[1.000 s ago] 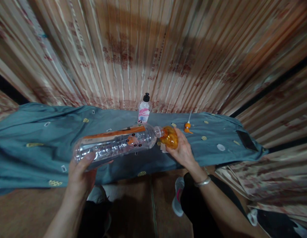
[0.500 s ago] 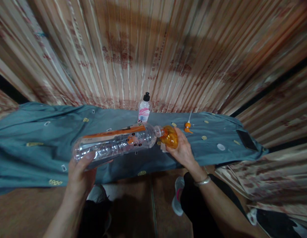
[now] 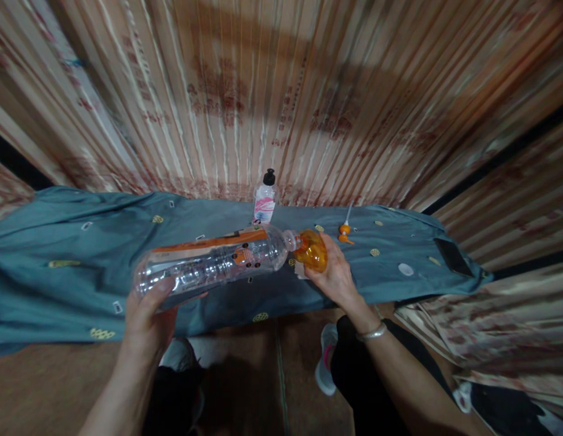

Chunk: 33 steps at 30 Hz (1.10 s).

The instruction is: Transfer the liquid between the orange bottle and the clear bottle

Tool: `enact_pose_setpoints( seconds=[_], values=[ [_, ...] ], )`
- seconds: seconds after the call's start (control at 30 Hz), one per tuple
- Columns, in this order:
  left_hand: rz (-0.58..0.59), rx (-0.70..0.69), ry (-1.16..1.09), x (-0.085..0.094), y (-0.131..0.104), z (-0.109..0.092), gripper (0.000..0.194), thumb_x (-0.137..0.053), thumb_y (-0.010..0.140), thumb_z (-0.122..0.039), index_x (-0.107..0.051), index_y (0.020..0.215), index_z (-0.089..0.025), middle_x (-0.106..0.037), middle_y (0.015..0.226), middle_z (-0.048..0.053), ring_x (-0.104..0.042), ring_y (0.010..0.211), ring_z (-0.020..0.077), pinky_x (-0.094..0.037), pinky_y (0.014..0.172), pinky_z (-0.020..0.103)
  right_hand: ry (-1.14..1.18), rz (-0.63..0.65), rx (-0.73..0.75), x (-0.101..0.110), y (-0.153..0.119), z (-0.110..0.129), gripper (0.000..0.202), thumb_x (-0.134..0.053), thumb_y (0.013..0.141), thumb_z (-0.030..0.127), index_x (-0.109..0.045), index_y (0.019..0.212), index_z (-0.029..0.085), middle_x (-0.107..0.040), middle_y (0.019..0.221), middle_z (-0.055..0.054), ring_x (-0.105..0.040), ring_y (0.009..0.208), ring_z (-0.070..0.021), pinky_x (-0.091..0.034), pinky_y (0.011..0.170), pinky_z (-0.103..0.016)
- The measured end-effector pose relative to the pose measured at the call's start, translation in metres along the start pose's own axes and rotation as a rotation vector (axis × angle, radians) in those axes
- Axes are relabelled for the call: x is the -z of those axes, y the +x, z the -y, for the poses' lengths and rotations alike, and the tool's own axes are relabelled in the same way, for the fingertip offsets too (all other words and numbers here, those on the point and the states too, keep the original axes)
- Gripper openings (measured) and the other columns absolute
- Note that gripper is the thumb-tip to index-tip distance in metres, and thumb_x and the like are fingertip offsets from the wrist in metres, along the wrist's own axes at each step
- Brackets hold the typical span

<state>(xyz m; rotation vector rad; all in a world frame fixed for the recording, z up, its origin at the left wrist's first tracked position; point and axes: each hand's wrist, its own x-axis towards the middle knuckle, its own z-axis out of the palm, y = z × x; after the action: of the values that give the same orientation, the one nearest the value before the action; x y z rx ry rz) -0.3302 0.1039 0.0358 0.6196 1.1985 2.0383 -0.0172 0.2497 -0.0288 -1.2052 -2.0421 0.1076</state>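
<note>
My left hand [image 3: 151, 312] is wrapped round the base end of a large clear plastic bottle [image 3: 213, 266] with an orange label. The bottle lies nearly level in the air, its neck pointing right and a little higher than its base. My right hand [image 3: 333, 272] grips a small orange see-through bottle [image 3: 313, 251]. The two bottle mouths meet; whether liquid passes between them I cannot tell. Behind them stands a clear bottle with a black cap [image 3: 264, 200] and a pink and white label. An orange pump top [image 3: 345, 233] with a pale tube lies right of my right hand.
A teal patterned cloth [image 3: 81, 254] covers the long narrow table. A round whitish disc [image 3: 405, 269] and a dark flat phone-like thing [image 3: 453, 257] lie on its right part. Pleated curtains [image 3: 263, 91] hang close behind and at both sides.
</note>
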Motion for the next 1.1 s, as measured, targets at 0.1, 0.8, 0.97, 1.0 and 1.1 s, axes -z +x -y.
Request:
enact_pose_setpoints(
  seconds=[0.1,0.8,0.97,1.0,1.1],
  values=[
    [-0.021,0.01,-0.008,-0.0004,-0.0001,-0.0006,0.071,-0.101,0.053,-0.044,-0.078,0.118,-0.026,-0.083,0.09,0.003,-0.08,0.092,0.0336,-0.069,0.08,0.044,-0.002,0.016,-0.006,0.0008,-0.0001,0.0003,0.088,-0.077,0.081,0.036,-0.043,0.161,0.02,-0.063,0.157,-0.019,-0.061,0.147,-0.0377,-0.049,0.125,-0.062],
    [-0.079,0.066,-0.011,-0.0035,0.0008,-0.0053,0.069,-0.106,0.037,-0.048,-0.081,0.096,-0.024,-0.081,0.085,0.001,-0.08,0.093,0.0325,-0.069,0.085,0.044,-0.009,-0.005,0.045,0.0002,0.0004,-0.0005,0.087,-0.076,0.082,0.035,-0.043,0.161,0.017,-0.065,0.154,-0.02,-0.063,0.145,-0.0381,-0.051,0.123,-0.062],
    [-0.067,0.048,-0.009,-0.0043,0.0007,-0.0054,0.069,-0.106,0.039,-0.047,-0.081,0.098,-0.023,-0.082,0.086,0.002,-0.08,0.094,0.0328,-0.07,0.084,0.044,-0.019,-0.001,0.044,0.0002,0.0002,-0.0008,0.088,-0.075,0.082,0.034,-0.042,0.161,0.019,-0.065,0.154,-0.019,-0.062,0.146,-0.0372,-0.051,0.123,-0.062],
    [-0.064,0.04,-0.01,-0.0045,0.0006,-0.0052,0.068,-0.106,0.04,-0.047,-0.081,0.099,-0.023,-0.082,0.086,0.002,-0.08,0.093,0.0326,-0.07,0.084,0.044,-0.019,-0.001,0.044,0.0001,0.0001,-0.0009,0.088,-0.075,0.081,0.034,-0.042,0.161,0.019,-0.065,0.155,-0.019,-0.062,0.146,-0.0372,-0.051,0.123,-0.061],
    [-0.064,0.035,-0.008,-0.0048,0.0006,-0.0048,0.069,-0.106,0.04,-0.048,-0.081,0.099,-0.023,-0.082,0.085,0.002,-0.08,0.093,0.0326,-0.07,0.084,0.044,-0.017,-0.019,0.058,-0.0002,-0.0002,-0.0011,0.087,-0.075,0.081,0.033,-0.043,0.161,0.018,-0.065,0.155,-0.019,-0.063,0.145,-0.037,-0.052,0.123,-0.061]
  ],
)
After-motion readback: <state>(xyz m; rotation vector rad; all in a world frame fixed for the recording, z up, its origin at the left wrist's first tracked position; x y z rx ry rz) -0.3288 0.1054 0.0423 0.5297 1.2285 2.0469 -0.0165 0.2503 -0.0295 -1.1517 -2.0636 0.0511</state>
